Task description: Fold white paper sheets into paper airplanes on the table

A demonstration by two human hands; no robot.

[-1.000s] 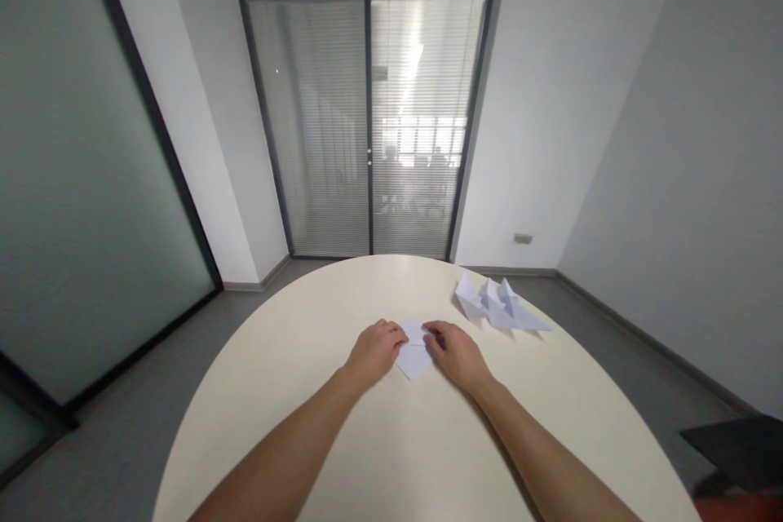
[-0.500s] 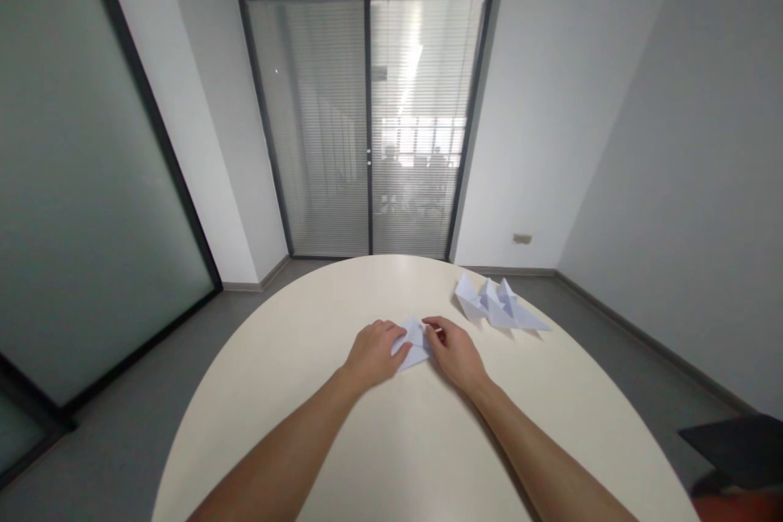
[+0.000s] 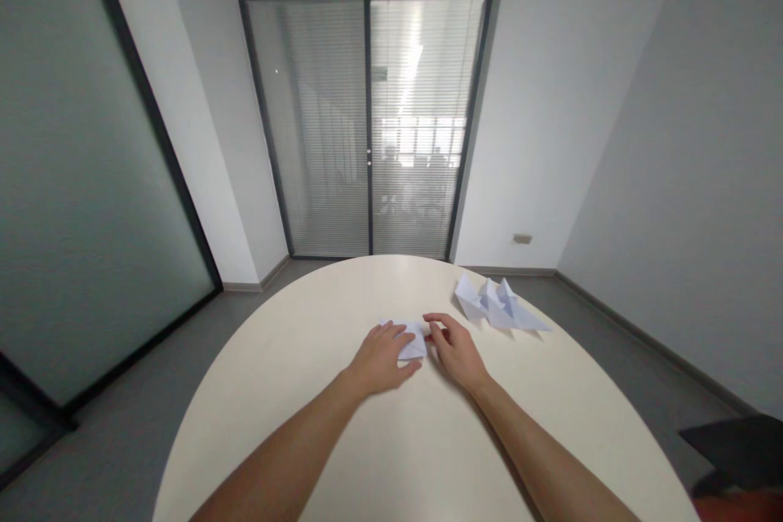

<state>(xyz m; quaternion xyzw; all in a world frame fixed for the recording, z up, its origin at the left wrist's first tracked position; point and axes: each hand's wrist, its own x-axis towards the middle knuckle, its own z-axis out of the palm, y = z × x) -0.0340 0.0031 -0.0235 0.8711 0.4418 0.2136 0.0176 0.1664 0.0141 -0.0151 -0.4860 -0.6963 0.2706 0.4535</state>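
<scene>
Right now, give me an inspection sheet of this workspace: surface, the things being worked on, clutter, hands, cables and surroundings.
Surface: pale, round-edged table, smooth-looking.
Job's things: small folded white paper, lying on the table, partly covered.
Clutter: cluster of folded white paper shapes, right of the hands, towards the far edge.
Hands: left hand over the paper's left part, fingers spread; right hand by its right edge, fingers curved, contact unclear.
Cables: nothing seen.
Surroundings: glazed panels with blinds ahead; wall plate low on the wall; dark object at lower right, too cut off to identify.
</scene>
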